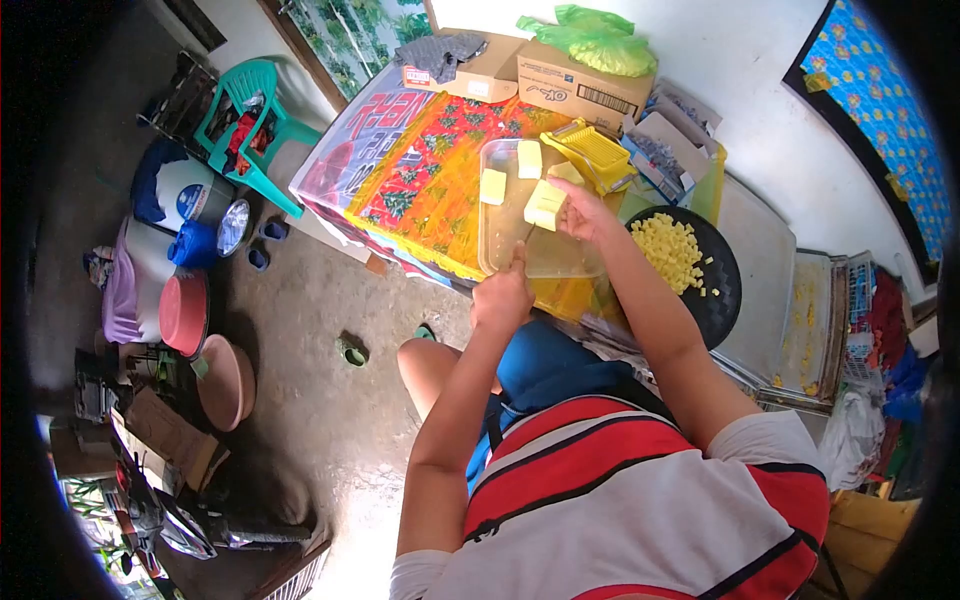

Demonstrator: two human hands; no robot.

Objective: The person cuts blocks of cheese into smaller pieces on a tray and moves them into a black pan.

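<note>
My right hand (586, 208) is closed on a pale yellow block (545, 203), holding it over a clear rectangular tray (500, 262). Just below the block, my left hand (503, 297) is wrapped round what looks like a knife (529, 233), index finger stretched along it. Only a thin bit of the blade shows, close to the block's lower edge; its handle is hidden in the fist. Two more yellow blocks lie in the tray, one at the left (493, 187) and one at the top (530, 159). Another yellow piece (566, 174) shows behind my right hand.
A round black pan (728, 300) holds many small yellow cubes (668, 250) at the right. Behind the tray stand a yellow slotted rack (588, 152) and cardboard boxes (578, 92). A green chair (262, 140), basins (226, 385) and slippers (352, 351) are on the left.
</note>
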